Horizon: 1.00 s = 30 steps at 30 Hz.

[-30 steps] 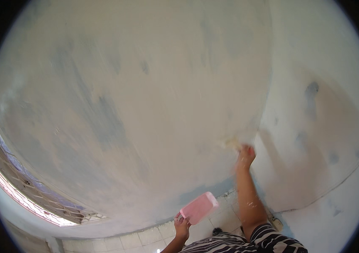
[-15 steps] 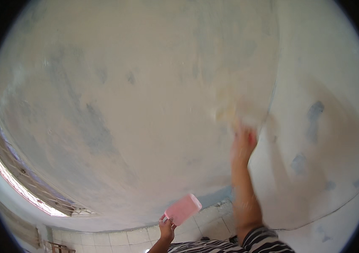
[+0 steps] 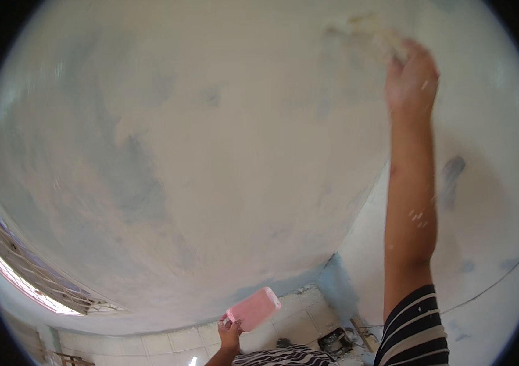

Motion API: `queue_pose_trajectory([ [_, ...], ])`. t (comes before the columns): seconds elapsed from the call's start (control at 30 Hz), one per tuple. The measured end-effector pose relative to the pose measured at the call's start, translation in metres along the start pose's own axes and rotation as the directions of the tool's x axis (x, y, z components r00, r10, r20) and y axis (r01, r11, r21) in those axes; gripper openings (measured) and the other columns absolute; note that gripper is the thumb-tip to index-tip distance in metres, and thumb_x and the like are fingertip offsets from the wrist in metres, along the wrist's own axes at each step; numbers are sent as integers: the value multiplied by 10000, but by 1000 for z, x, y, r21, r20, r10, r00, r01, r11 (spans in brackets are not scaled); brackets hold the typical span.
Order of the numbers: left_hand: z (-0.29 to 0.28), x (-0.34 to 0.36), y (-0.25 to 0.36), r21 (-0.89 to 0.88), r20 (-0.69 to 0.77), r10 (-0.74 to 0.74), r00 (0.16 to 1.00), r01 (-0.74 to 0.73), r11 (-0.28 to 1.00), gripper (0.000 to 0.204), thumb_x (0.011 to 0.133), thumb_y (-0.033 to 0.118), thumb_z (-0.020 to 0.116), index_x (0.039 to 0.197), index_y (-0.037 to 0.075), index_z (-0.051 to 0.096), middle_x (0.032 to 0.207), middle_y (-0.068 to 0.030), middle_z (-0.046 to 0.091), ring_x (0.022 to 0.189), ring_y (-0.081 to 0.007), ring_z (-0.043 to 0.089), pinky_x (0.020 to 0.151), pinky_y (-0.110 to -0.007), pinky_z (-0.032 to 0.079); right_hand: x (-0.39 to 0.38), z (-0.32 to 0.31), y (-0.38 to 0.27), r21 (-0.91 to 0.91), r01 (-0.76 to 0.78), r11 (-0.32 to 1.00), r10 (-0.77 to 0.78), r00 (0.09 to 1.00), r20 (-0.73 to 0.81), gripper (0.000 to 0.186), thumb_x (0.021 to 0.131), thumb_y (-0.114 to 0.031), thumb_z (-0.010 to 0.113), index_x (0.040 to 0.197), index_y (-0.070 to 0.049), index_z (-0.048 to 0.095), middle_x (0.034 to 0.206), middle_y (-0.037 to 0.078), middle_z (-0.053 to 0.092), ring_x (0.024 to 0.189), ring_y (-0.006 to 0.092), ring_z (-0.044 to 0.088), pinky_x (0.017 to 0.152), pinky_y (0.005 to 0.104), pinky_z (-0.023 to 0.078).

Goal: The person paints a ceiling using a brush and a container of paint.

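My right hand point(image 3: 414, 76) is raised high at the upper right, closed round a pale yellowish paintbrush point(image 3: 374, 32). Motion blurs the brush, and its head lies close to or on the wall point(image 3: 229, 158), near the corner. White specks dot my right forearm. Low in the middle, my left hand point(image 3: 229, 335) grips one end of a pink plastic container point(image 3: 253, 310) with a whitish far end. The container is tilted, and I cannot make out what is inside it. Cloudy beige and grey-blue patches cover the wall.
A second wall point(image 3: 485, 226) meets the first at the right, with a thin cable point(image 3: 491, 296) along it. At the lower left is a barred window point(image 3: 34, 268). A dark tray-like object point(image 3: 335, 343) lies on the tiled floor point(image 3: 195, 337), and a wooden piece point(image 3: 71, 360) stands far left.
My right hand has swept upward and slightly right with the paintbrush, from mid-wall to high near the corner. The pink container in my left hand has shifted slightly left and down.
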<state>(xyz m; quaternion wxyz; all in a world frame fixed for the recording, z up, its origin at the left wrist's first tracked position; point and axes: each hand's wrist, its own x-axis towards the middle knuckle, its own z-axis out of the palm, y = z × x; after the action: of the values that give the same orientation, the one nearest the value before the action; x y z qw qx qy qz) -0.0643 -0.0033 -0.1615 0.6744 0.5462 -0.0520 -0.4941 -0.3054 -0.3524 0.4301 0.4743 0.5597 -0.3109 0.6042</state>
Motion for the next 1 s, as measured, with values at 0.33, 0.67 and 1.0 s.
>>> queue_pose_trajectory([
  [0.33,-30,22,60,56,179,-30,983,20,998,590,889,25,606,1397,94,314,1171,-89,595,962,-141,563,729,-269,465,-268,-76,-33,-264,-316,911,411,751,517,364,764,-44,673,1125,-80,683,1087,145,676,1039,315,626,942,393,488],
  [0.67,-33,10,96,257,329,-106,938,20,966,566,893,-20,572,1381,42,294,1219,-151,581,1067,-198,588,860,-341,524,-351,-123,-27,252,-967,-41,924,60,378,214,891,-24,639,1089,-23,559,974,64,632,898,187,621,820,305,523],
  [1.0,-35,12,95,203,299,-151,942,91,975,590,894,-44,551,1401,68,273,1224,-144,576,1104,-203,580,878,-344,527,-356,-115,-37,329,-836,-439,830,-238,505,114,819,-77,694,905,-124,636,849,-19,579,744,115,530,631,266,438],
])
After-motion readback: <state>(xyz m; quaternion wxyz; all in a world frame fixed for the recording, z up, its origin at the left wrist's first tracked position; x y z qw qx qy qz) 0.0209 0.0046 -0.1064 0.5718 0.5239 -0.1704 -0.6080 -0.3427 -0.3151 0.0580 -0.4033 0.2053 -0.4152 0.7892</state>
